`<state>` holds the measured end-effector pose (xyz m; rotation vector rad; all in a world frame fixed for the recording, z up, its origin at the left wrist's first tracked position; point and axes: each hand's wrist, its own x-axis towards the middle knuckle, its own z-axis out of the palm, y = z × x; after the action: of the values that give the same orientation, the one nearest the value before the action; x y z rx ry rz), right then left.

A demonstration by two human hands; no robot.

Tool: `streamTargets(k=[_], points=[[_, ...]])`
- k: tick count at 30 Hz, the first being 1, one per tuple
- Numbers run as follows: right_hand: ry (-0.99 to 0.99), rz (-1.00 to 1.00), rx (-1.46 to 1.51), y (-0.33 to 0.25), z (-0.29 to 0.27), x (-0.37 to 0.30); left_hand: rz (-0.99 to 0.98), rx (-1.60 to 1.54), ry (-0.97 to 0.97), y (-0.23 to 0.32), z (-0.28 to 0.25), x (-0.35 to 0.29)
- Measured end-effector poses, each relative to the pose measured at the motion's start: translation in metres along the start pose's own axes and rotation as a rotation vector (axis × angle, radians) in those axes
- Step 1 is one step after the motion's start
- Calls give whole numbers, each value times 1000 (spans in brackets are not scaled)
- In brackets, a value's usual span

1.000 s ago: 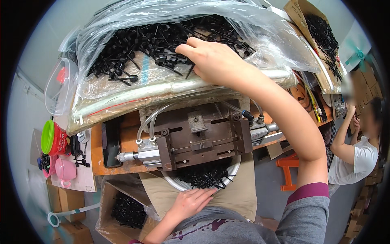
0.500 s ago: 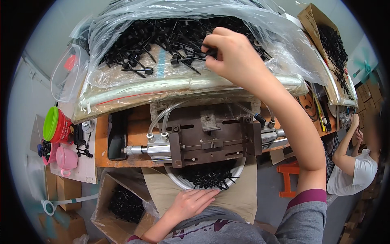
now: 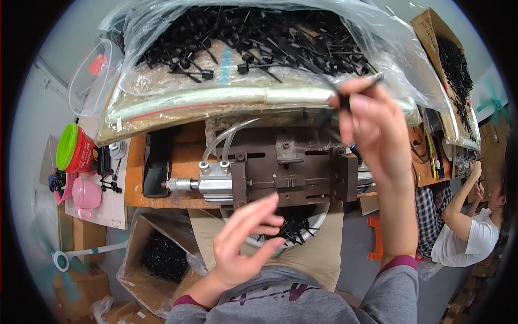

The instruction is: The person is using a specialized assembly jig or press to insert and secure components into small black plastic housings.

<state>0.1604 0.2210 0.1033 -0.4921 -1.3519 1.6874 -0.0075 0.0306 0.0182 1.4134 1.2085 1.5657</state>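
My right hand (image 3: 376, 129) is closed on black plastic pieces (image 3: 345, 102) with thin stems. They stick out past its fingertips, blurred, in front of the near edge of the plastic-lined box (image 3: 178, 102). Many similar black stemmed pieces (image 3: 259, 40) with knob-like heads lie heaped in that box. My left hand (image 3: 243, 245) is raised with fingers spread and holds nothing, partly over the white bowl (image 3: 322, 218) in my lap. More black stemmed pieces (image 3: 297, 227) fill the bowl. Between the hands sits a dark metal fixture (image 3: 270, 178) with a small central block (image 3: 290, 182).
A silver air cylinder (image 3: 216, 188) with clear hoses flanks the fixture. A black phone-like slab (image 3: 156, 167), pink cup (image 3: 86, 194) and red-green tub (image 3: 73, 151) stand left. An open carton (image 3: 162, 254) of black pieces is below. Another person (image 3: 467, 232) works at right.
My right hand has drawn back from the heap toward me and to the right, carrying black pieces. My left hand has lifted off the bowl's near rim and spread its fingers.
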Motion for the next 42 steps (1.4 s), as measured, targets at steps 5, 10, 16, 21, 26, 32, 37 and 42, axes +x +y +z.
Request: streamTargets(k=[5, 10, 16, 21, 26, 32, 37, 42], points=[[-20, 297, 317, 41, 11, -72, -217, -408, -16, 5, 1, 12], [84, 304, 457, 64, 5, -102, -174, -90, -206, 6, -9, 10], [258, 148, 332, 53, -1, -114, 102, 133, -170, -5, -1, 5], [348, 66, 338, 49, -2, -119, 249, 503, -90, -33, 15, 3], [336, 52, 373, 52, 1, -122, 338, 863, -112, -41, 24, 5], [355, 55, 389, 56, 4, -126, 377, 1003, -128, -37, 29, 15], [361, 61, 394, 57, 3, -128, 332, 979, -136, -36, 30, 15], [346, 81, 443, 59, 3, -129, 308, 962, -156, -34, 28, 16]])
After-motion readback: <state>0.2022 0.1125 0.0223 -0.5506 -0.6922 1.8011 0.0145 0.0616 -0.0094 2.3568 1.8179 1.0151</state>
